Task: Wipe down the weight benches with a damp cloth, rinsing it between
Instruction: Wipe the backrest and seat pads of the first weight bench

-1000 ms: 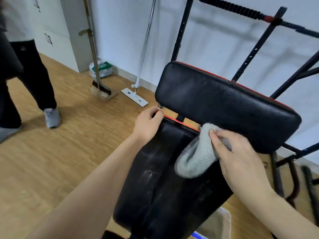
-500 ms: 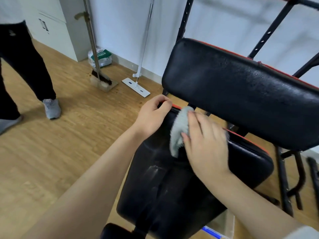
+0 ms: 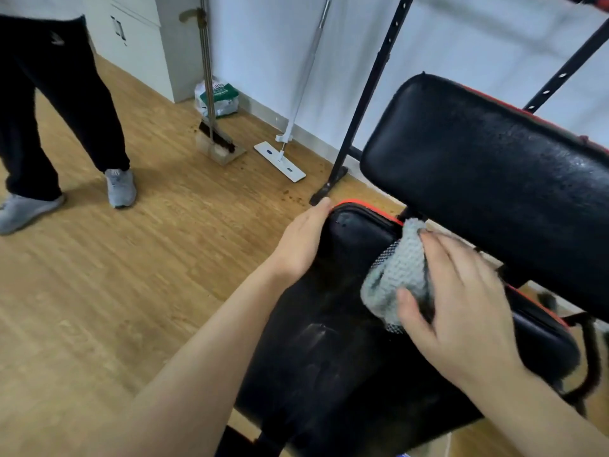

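A pale wood-plank floor runs under everything, meeting a white wall at the far side. Closest to the camera, the black seat pad of the weight bench tilts away, its surface streaked and its far edge trimmed in red. The right hand lies flat on top of a grey knitted cloth, pressing it onto the upper part of the seat pad. Its fingers are spread and fairly straight, the thumb sits at the cloth's lower edge, and the cloth bunches out between thumb and forefinger. To the left, the left hand holds the pad's far left corner, fingers together and curled over the red-trimmed edge.

Just beyond the cloth, the black backrest pad rises at an angle, its skin beaded with moisture. A black perforated upright of the frame stands behind its left end, foot on the floor.

Farther back a flat mop leans against the wall. Left of it stand a broom and a dustpan, with a white and green bag behind them beside a pale cabinet. At far left another person's dark trouser legs and a grey shoe stand on the floor.
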